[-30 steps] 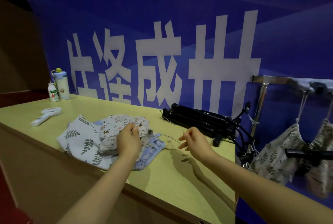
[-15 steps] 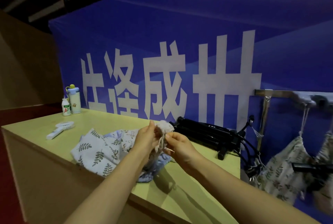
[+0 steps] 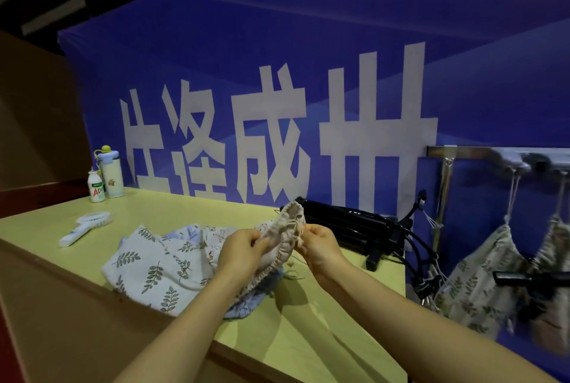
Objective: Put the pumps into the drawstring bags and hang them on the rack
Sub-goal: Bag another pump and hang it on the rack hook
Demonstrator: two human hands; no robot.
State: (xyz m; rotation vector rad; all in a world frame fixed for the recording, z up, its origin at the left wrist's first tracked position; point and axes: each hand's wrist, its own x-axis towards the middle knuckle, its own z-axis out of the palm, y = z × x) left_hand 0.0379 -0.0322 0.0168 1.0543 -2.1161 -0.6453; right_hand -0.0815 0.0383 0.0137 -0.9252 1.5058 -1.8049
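Evidently both hands are working one bag [image 3: 285, 234] open: the left hand [image 3: 240, 250] pinches the gathered mouth on one side, the right hand [image 3: 320, 245] pinches the rim and cord on the other, raised just above the table [image 3: 191, 206], probably to widen it for a pump. More bags [image 3: 154, 265] lie beneath; the pumps [image 3: 348, 228] wait just behind, and filled bags [image 3: 475, 277] hang from the rack [image 3: 462, 152]
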